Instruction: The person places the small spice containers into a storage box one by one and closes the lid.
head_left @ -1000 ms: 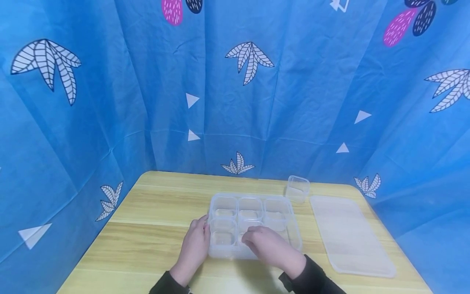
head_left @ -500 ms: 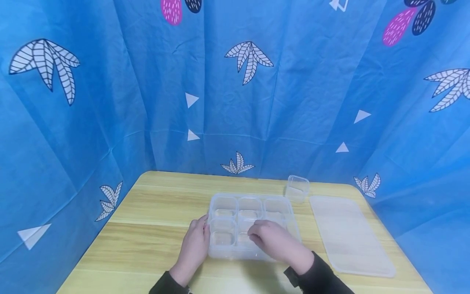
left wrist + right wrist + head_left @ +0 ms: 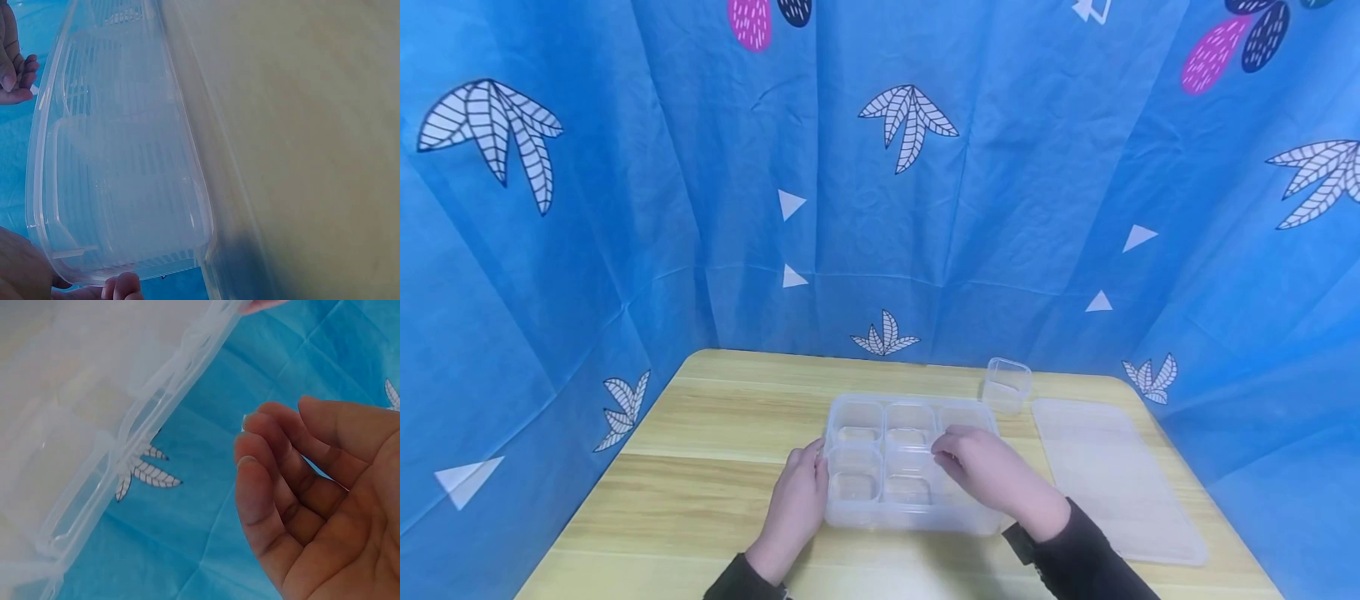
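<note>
A pale wooden table (image 3: 715, 433) with rounded corners is standing inside a booth of blue cloth (image 3: 625, 208), which is hanging close around its far edge and both side edges and is printed with white leaves, white triangles and pink and dark petals. The cloth is creased and is leaving little room beyond the table's edges.

A clear plastic tray (image 3: 880, 467) with two rows of three compartments is sitting near the middle of the table, a little towards the near edge. The left hand (image 3: 797, 504) is resting against the tray's left end, with its fingers lying relaxed along the wall and its fingertips (image 3: 122, 287) touching the rim. The right hand (image 3: 992, 475) is hovering over the tray's right compartments with its fingers loosely curled; the right wrist view is showing those fingers (image 3: 281, 481) bent, apart from the tray's rim and gripping nothing.

A small clear cup (image 3: 1007, 385) is standing upright just beyond the tray's far right corner, apart from it. A flat translucent lid (image 3: 1112, 475) is lying along the right edge of the table, well clear of the tray.

The left half of the table is offering bare wood, and a narrow strip is running between the tray and the lid. No writing or label is readable anywhere.
</note>
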Demonstrator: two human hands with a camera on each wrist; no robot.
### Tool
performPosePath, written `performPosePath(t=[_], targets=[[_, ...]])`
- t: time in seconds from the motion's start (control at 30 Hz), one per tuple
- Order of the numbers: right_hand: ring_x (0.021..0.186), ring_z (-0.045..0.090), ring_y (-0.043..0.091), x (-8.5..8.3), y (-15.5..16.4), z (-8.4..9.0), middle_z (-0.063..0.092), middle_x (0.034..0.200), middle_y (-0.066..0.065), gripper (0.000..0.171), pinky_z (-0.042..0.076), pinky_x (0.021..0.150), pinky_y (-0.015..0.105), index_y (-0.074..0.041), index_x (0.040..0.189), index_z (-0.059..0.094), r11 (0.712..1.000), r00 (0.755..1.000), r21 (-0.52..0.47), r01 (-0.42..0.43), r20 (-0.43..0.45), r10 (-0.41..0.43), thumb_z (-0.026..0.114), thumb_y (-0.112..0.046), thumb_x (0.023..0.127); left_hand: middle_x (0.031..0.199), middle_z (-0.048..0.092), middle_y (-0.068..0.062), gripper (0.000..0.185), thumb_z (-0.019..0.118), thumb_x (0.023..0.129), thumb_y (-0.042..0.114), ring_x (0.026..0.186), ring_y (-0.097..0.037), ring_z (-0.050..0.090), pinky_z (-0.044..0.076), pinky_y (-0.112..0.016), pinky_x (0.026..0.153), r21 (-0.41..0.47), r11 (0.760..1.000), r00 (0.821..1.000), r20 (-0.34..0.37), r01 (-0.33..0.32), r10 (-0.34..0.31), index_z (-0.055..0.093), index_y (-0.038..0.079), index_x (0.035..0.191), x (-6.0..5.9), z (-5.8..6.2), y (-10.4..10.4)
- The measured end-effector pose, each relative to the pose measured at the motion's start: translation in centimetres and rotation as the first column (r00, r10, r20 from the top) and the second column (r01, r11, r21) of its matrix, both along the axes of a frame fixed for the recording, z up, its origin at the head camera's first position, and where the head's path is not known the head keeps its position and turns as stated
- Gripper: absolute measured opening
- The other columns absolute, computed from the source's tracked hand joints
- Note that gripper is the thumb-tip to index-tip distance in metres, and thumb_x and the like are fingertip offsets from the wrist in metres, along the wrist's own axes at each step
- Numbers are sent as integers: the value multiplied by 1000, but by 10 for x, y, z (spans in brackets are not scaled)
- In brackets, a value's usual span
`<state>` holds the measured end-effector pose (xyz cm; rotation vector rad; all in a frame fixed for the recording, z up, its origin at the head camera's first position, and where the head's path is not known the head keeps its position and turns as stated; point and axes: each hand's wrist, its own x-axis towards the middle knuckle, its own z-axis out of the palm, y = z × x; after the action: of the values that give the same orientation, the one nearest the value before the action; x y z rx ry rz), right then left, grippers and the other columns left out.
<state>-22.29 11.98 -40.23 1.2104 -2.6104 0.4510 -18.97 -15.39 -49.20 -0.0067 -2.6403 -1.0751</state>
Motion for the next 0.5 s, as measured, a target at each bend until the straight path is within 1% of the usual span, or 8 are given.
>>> performPosePath(t=[0.17, 0.3, 0.5], targets=[[85, 66, 18, -3, 7, 6, 66, 88, 0, 8, 57, 79, 34, -6, 96, 75, 999, 999, 3, 44, 8, -44, 70, -2, 91, 102, 57, -14, 40, 49, 105, 12, 74, -13, 54, 49, -27, 62, -5, 1000, 1000, 12, -3, 3, 51, -8, 138, -1, -1, 0], [85, 66, 19, -6, 14, 11, 67, 88, 2, 9, 57, 78, 35, -6, 97, 74, 997, 997, -7, 75, 11, -74, 69, -1, 91, 101, 56, -13, 40, 49, 104, 12, 73, -13, 53, 48, -26, 61, -3, 1000, 1000, 11, 0, 0, 51, -9, 139, 0, 0, 0], [81, 65, 17, -18, 28, 9, 66, 85, 0, 9, 57, 75, 34, -5, 94, 74, 992, 993, -36, 119, -5, -119, 71, 2, 88, 103, 57, -14, 39, 50, 104, 11, 75, -14, 55, 51, -28, 63, 1, 1000, 1000, 13, -6, 6, 51, -8, 138, 0, 1, 1]])
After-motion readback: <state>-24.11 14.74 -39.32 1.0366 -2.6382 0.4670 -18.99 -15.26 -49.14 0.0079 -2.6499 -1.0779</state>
